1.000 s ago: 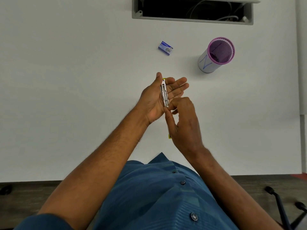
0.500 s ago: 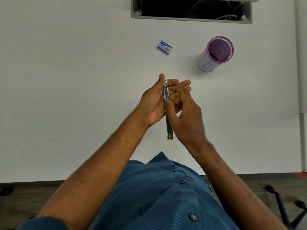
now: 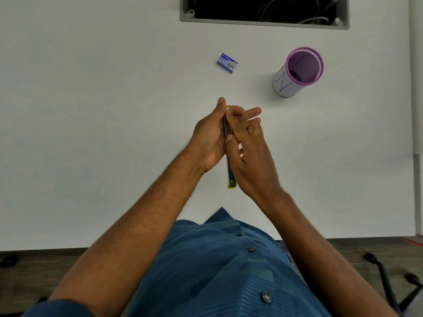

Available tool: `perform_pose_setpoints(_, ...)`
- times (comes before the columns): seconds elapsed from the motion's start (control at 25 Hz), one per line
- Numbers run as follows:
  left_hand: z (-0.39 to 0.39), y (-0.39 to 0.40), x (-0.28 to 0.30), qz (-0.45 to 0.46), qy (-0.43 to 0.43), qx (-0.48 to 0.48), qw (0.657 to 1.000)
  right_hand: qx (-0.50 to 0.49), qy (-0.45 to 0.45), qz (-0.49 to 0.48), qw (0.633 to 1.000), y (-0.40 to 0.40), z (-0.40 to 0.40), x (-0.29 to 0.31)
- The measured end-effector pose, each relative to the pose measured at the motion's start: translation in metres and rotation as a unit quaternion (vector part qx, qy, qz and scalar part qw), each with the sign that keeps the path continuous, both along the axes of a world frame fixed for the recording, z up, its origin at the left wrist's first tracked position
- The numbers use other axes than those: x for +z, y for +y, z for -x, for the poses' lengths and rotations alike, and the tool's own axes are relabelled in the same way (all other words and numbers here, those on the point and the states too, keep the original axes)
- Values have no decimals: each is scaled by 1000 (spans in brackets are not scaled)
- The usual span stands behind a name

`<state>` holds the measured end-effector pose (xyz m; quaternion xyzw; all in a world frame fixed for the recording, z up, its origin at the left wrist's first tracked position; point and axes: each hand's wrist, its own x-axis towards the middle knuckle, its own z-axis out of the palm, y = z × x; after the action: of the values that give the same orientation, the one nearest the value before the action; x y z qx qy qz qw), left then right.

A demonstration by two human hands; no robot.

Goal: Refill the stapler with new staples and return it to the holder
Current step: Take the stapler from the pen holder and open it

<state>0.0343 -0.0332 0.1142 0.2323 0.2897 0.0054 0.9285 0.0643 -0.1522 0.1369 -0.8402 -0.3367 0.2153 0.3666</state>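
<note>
A slim dark stapler with yellow ends [image 3: 230,177] is held edge-on above the white table, swung open lengthwise. My left hand [image 3: 209,138] cradles its far half, thumb up along the side. My right hand [image 3: 250,156] presses against the stapler from the right, thumb on its middle and fingers over the far end. The near half sticks out below both hands. A small blue staple box [image 3: 227,63] lies on the table beyond the hands. The holder, a purple-rimmed mesh cup with a white wrap [image 3: 297,73], stands at the far right.
A grey-framed cable opening [image 3: 263,20] with wires inside is cut into the table [image 3: 91,110] at the far edge. The table's near edge runs just in front of my blue shirt. A chair base [image 3: 389,277] shows on the floor at lower right.
The stapler has turned from lying flat in my left palm to edge-on, its near half now showing below the hands. My right hand has moved up over it.
</note>
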Motion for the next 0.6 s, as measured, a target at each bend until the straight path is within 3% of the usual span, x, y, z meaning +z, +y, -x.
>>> perform_pose_setpoints(0.24,-2,-4,0,-56,50,16,997,4,-27,-3,1000,-3,0,-14)
perform_pose_setpoints(0.6,1,-3,-4,-76,73,20,994,-56,18,-40,997,-8,4,-34)
